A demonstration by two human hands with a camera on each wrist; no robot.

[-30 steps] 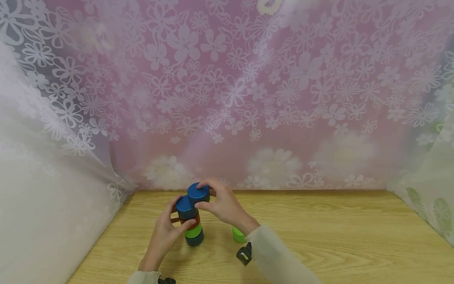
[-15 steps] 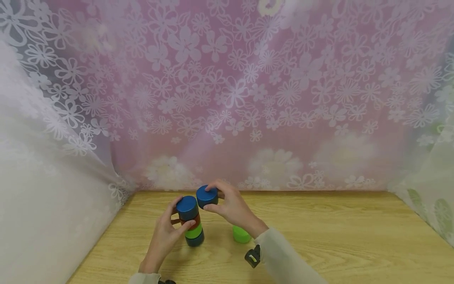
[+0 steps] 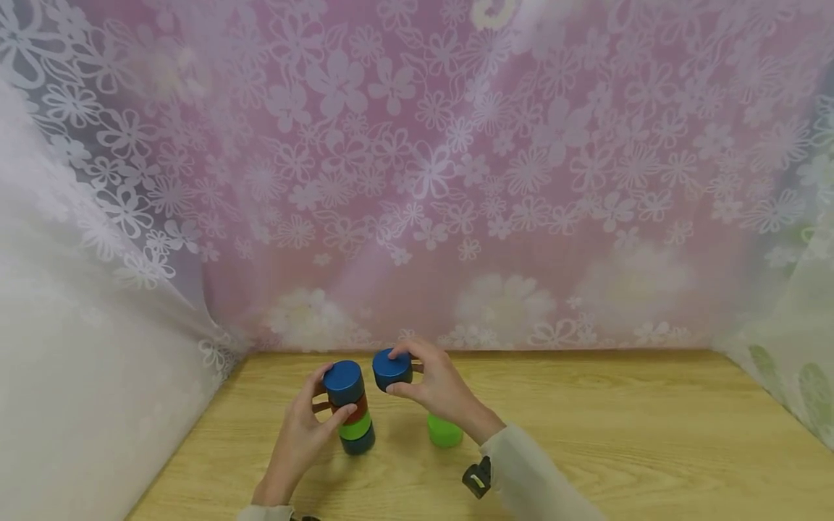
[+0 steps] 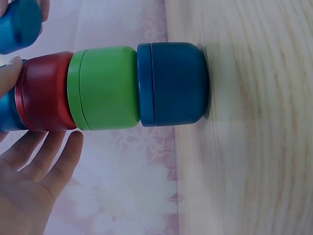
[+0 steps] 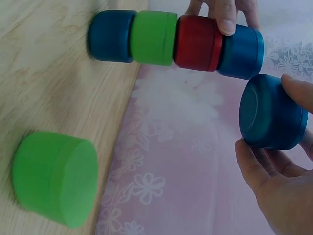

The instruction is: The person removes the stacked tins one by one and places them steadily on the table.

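On the table (image 3: 619,420) stood one green jar (image 3: 445,432) and four stacked jars (image 4: 105,88) the left hand (image 3: 301,427) gripped; the right hand (image 3: 441,387) pinched one blue jar (image 3: 392,372).

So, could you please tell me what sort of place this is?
Probably a small screened-off tabletop workspace, though the room beyond is hidden. A wood-grain table fills the front, a flowered curtain hangs behind and along both sides, and a stack of jars stands on it.

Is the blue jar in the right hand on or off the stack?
Off: the right hand holds the blue jar to the side of the stack, and the head view shows a gap between them.
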